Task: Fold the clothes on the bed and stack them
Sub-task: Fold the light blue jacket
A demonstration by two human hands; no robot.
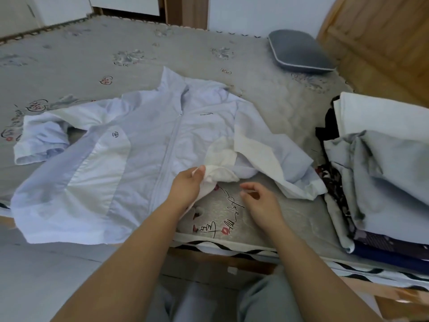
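We are seeing one light blue jacket lying spread out in the middle of the bed. We are counting one pile of clothes at three o'clock; how many pieces are sitting in it we cannot tell. One gray pillow is lying at one o'clock. Two hands are showing at six o'clock: one left hand and one right hand.

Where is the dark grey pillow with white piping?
In the head view, the dark grey pillow lies far right on the bed, against the wooden headboard.
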